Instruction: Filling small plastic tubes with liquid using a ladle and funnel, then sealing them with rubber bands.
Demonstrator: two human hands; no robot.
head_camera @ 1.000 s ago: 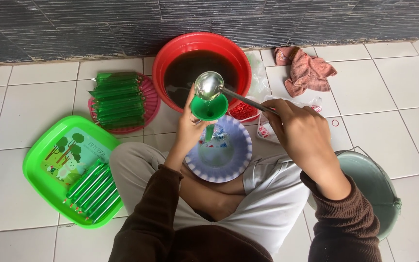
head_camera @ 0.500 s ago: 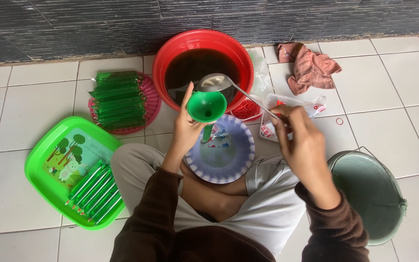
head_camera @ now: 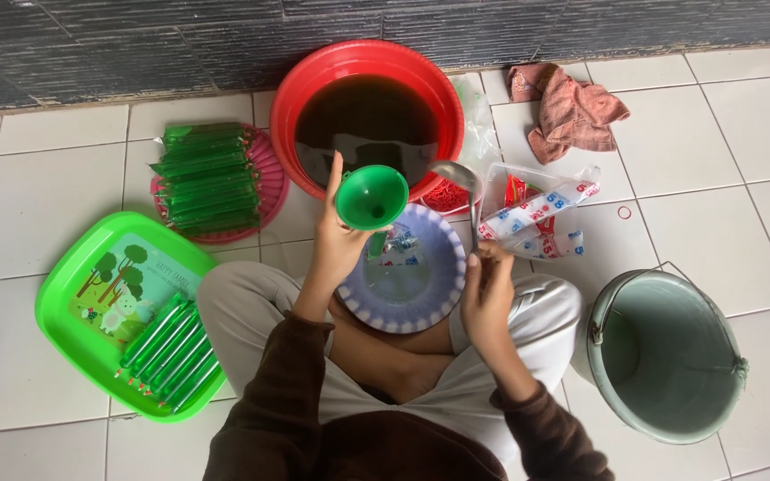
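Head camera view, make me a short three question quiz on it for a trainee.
1. True or false: the left hand holds the green plastic funnel above the round blue-rimmed plate.
2. What does the right hand hold? A) pink cloth B) metal ladle C) grey-green bucket
3. Fill in: the round red plastic basin holds a dark ____.

Key:
1. True.
2. B, the metal ladle; the crumpled pink cloth and the grey-green bucket lie untouched on the white tiled floor.
3. Liquid.
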